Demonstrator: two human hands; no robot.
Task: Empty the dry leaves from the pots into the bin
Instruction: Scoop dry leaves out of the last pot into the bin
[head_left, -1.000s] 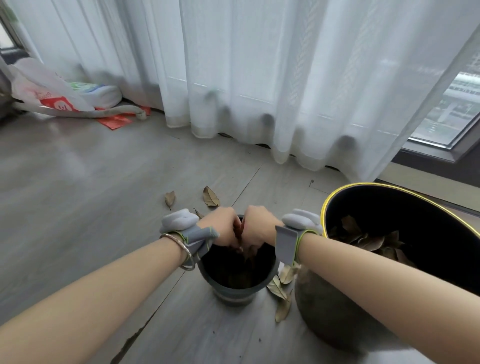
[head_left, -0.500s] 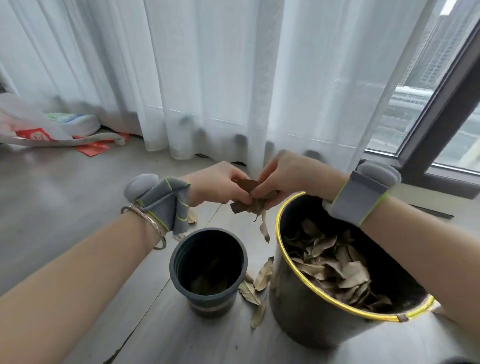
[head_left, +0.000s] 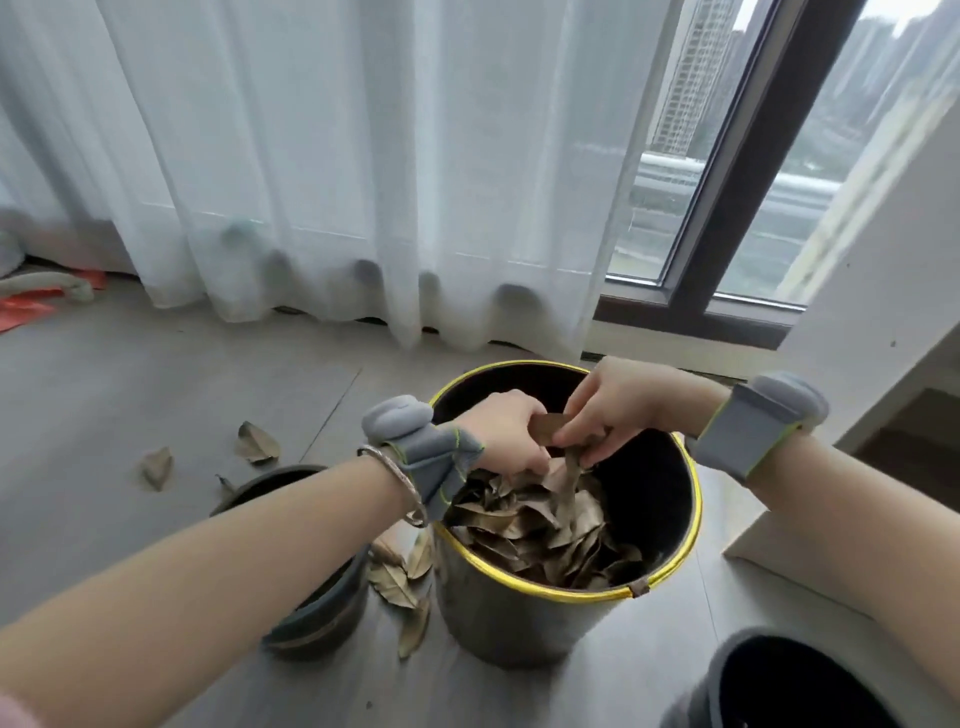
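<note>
Holding a clump of dry leaves over the bin, the left hand and right hand both pinch it, not yet released. Inside the bin lies a brown, curled pile. Left of the bin, the pot seems nearly emptied; fallen leaves between them need gathering.
</note>
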